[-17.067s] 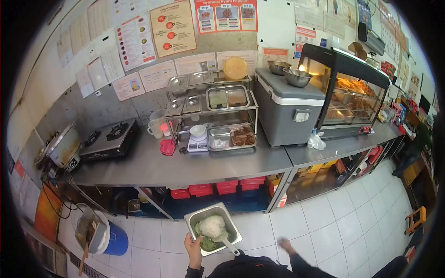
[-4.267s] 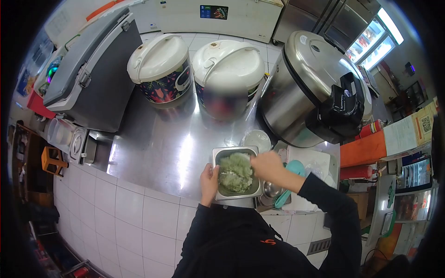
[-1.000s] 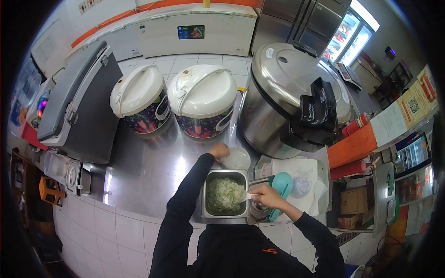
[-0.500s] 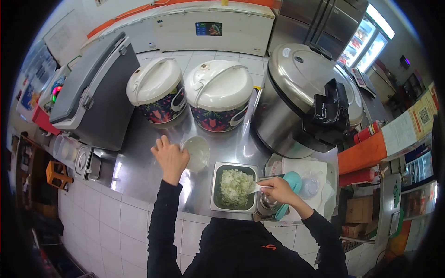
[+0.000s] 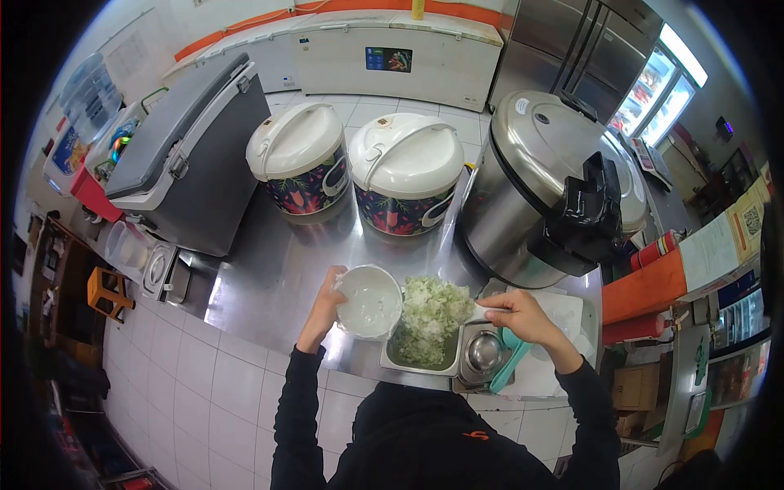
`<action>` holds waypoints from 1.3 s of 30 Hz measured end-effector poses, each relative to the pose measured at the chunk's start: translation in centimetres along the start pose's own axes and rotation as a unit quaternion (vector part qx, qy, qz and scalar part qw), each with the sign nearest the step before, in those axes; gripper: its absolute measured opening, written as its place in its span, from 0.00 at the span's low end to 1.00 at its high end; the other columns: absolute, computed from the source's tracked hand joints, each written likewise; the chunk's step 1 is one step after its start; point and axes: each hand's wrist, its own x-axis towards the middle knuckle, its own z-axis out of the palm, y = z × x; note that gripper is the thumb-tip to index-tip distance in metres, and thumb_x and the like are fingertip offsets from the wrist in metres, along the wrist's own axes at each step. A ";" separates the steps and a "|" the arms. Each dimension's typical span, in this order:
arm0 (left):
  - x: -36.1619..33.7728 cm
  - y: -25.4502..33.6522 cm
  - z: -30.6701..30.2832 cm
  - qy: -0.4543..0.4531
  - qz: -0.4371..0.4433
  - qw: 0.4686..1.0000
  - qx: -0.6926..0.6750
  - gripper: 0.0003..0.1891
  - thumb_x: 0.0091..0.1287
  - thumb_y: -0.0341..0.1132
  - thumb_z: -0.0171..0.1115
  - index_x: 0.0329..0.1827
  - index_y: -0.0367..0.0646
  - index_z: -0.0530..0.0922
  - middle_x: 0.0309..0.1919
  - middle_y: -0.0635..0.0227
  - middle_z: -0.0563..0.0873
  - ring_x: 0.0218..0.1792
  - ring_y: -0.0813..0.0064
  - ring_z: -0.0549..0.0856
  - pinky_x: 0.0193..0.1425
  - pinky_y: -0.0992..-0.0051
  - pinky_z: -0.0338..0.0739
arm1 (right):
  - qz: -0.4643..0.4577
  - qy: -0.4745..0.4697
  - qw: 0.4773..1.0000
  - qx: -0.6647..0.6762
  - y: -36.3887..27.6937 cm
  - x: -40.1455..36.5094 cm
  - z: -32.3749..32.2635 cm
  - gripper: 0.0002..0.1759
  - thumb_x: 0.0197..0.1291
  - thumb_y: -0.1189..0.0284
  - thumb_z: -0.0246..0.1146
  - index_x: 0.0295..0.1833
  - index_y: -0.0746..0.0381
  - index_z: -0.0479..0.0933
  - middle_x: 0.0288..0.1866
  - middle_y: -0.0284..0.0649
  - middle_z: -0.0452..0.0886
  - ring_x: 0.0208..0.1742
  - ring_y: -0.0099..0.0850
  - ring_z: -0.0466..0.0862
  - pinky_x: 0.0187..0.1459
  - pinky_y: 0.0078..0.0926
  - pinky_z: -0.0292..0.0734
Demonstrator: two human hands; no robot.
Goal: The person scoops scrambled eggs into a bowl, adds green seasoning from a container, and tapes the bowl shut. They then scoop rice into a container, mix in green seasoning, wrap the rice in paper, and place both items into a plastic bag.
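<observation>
My left hand grips the near-left side of a round whitish bowl, which looks lined with thin clear plastic and has no food in it. My right hand is closed around the white handle of a serving spoon. A large heap of shredded pale-green and white food, like chopped cabbage, sits on the spoon and hides its head. The heap is raised over a rectangular steel pan, close beside the bowl's right rim. More of the same food lies in the pan.
Right of the pan are a round metal container and a turquoise-handled utensil. Two flowered rice cookers and a big steel cooker line the counter's back. A grey cooler box stands left.
My left hand has taken hold of the bowl and brought it right, beside the pan. My right hand has lifted the spoon with a heap of shredded food out of the pan.
</observation>
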 end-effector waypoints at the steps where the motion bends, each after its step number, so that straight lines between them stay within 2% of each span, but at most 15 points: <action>1: 0.0 0.2 0.0 -0.009 -0.006 1.000 -0.005 0.24 0.43 0.29 0.45 0.50 0.40 0.64 0.39 0.63 0.73 0.42 0.72 0.71 0.49 0.78 0.65 | 0.006 0.001 1.000 0.025 0.2 -0.1 -0.2 0.15 0.50 0.67 0.60 0.46 0.56 0.78 0.25 0.42 0.80 0.25 0.35 0.79 0.32 0.25 0.70; 6: 0.1 -0.8 0.7 -0.042 -0.009 0.999 0.016 0.22 0.50 0.31 0.46 0.51 0.42 0.64 0.44 0.64 0.73 0.47 0.72 0.71 0.55 0.77 0.62 | -0.048 0.048 0.996 -0.059 -0.2 -0.9 -0.3 0.16 0.50 0.67 0.60 0.46 0.56 0.79 0.25 0.43 0.80 0.26 0.36 0.79 0.32 0.26 0.71; 8: -0.5 0.7 2.9 -0.129 -0.047 0.990 -0.040 0.20 0.64 0.41 0.44 0.57 0.43 0.63 0.51 0.63 0.71 0.54 0.71 0.69 0.59 0.75 0.60 | -0.067 0.069 0.991 -0.097 -1.1 -1.2 0.2 0.15 0.50 0.66 0.60 0.45 0.57 0.79 0.25 0.43 0.80 0.26 0.36 0.79 0.32 0.27 0.72; 12: -1.7 0.9 6.1 -0.180 -0.053 0.978 -0.095 0.33 0.67 0.58 0.34 0.65 0.39 0.57 0.60 0.61 0.65 0.61 0.71 0.64 0.65 0.74 0.54 | -0.061 0.107 0.944 -0.308 -4.4 -1.8 2.8 0.16 0.47 0.69 0.58 0.44 0.56 0.78 0.23 0.40 0.78 0.25 0.35 0.79 0.27 0.31 0.71; 14: -1.9 0.7 7.5 -0.161 -0.066 0.980 -0.100 0.34 0.67 0.58 0.34 0.64 0.37 0.58 0.60 0.60 0.66 0.61 0.71 0.64 0.65 0.74 0.54 | -0.116 0.155 0.882 -0.429 -3.9 -2.4 4.8 0.21 0.38 0.71 0.59 0.45 0.55 0.76 0.21 0.36 0.74 0.24 0.30 0.78 0.23 0.29 0.69; 17: -1.5 -1.7 8.1 -0.173 -0.104 0.969 -0.145 0.35 0.67 0.58 0.34 0.62 0.34 0.60 0.58 0.60 0.68 0.60 0.70 0.65 0.65 0.74 0.54 | -0.169 0.220 0.843 -0.461 -3.1 -3.0 6.5 0.26 0.35 0.72 0.58 0.48 0.54 0.75 0.21 0.36 0.72 0.21 0.31 0.76 0.23 0.28 0.68; 20: -2.1 -1.1 8.4 -0.162 -0.137 0.961 -0.175 0.34 0.68 0.58 0.34 0.62 0.35 0.61 0.57 0.60 0.69 0.60 0.70 0.65 0.64 0.74 0.55 | -0.164 0.216 0.835 -0.479 -3.7 -3.9 5.9 0.27 0.35 0.73 0.58 0.49 0.55 0.75 0.23 0.36 0.71 0.23 0.29 0.75 0.23 0.26 0.67; 24: -2.5 -0.8 8.4 -0.152 -0.095 0.967 -0.179 0.32 0.68 0.57 0.34 0.61 0.36 0.62 0.56 0.60 0.70 0.58 0.72 0.67 0.63 0.74 0.57 | -0.160 0.246 0.828 -0.478 -4.5 -5.1 5.2 0.28 0.36 0.74 0.57 0.51 0.54 0.75 0.24 0.34 0.70 0.23 0.28 0.73 0.24 0.24 0.66; 26: -2.5 -0.9 8.3 -0.148 -0.081 0.971 -0.170 0.32 0.68 0.56 0.34 0.61 0.37 0.62 0.56 0.60 0.70 0.58 0.72 0.67 0.63 0.74 0.57 | -0.214 0.212 0.802 -0.515 -3.5 -5.2 6.3 0.29 0.36 0.75 0.58 0.52 0.52 0.74 0.25 0.32 0.69 0.23 0.27 0.72 0.24 0.23 0.65; 30: -2.6 -3.6 7.8 -0.100 -0.038 0.983 -0.149 0.30 0.68 0.55 0.36 0.59 0.35 0.64 0.51 0.60 0.74 0.52 0.72 0.72 0.58 0.74 0.64 | -0.210 0.228 0.825 -0.473 -3.0 -5.2 4.0 0.25 0.39 0.76 0.58 0.50 0.51 0.76 0.22 0.32 0.69 0.21 0.28 0.73 0.22 0.24 0.65; 32: -2.9 -5.6 7.6 -0.080 -0.041 0.985 -0.144 0.30 0.68 0.54 0.38 0.59 0.35 0.64 0.48 0.60 0.76 0.50 0.72 0.74 0.56 0.74 0.66 | -0.099 0.223 0.886 -0.394 -3.6 -5.5 2.3 0.18 0.41 0.71 0.60 0.44 0.54 0.77 0.20 0.34 0.72 0.21 0.30 0.76 0.22 0.29 0.67; 34: -3.2 -7.1 7.9 0.032 -0.009 0.982 -0.187 0.29 0.67 0.53 0.41 0.56 0.34 0.66 0.44 0.60 0.78 0.45 0.73 0.78 0.49 0.76 0.72 | -0.086 0.184 0.901 -0.382 -2.3 -4.2 2.9 0.17 0.41 0.72 0.60 0.42 0.55 0.77 0.21 0.35 0.74 0.21 0.30 0.77 0.22 0.29 0.68; 35: -3.4 -7.4 8.2 0.031 -0.013 0.982 -0.188 0.29 0.67 0.53 0.41 0.56 0.34 0.66 0.44 0.60 0.78 0.45 0.73 0.78 0.49 0.76 0.72 | -0.072 0.148 0.914 -0.370 -1.2 -3.5 3.7 0.15 0.42 0.72 0.60 0.40 0.55 0.77 0.21 0.36 0.75 0.22 0.31 0.79 0.22 0.30 0.70; 37: -3.3 -7.1 9.2 0.112 0.010 0.964 -0.243 0.27 0.67 0.52 0.42 0.53 0.34 0.66 0.42 0.59 0.78 0.43 0.72 0.79 0.45 0.76 0.74 | -0.091 0.102 0.902 -0.411 1.6 -0.9 6.7 0.13 0.40 0.72 0.59 0.37 0.59 0.76 0.25 0.38 0.78 0.23 0.33 0.80 0.22 0.29 0.72; 39: -2.9 -7.8 9.9 0.139 -0.011 0.950 -0.278 0.25 0.67 0.51 0.43 0.52 0.34 0.66 0.41 0.60 0.78 0.41 0.73 0.79 0.44 0.76 0.75 | -0.127 0.139 0.857 -0.479 4.8 2.0 10.5 0.14 0.39 0.71 0.61 0.37 0.60 0.77 0.20 0.39 0.76 0.22 0.36 0.79 0.24 0.31 0.74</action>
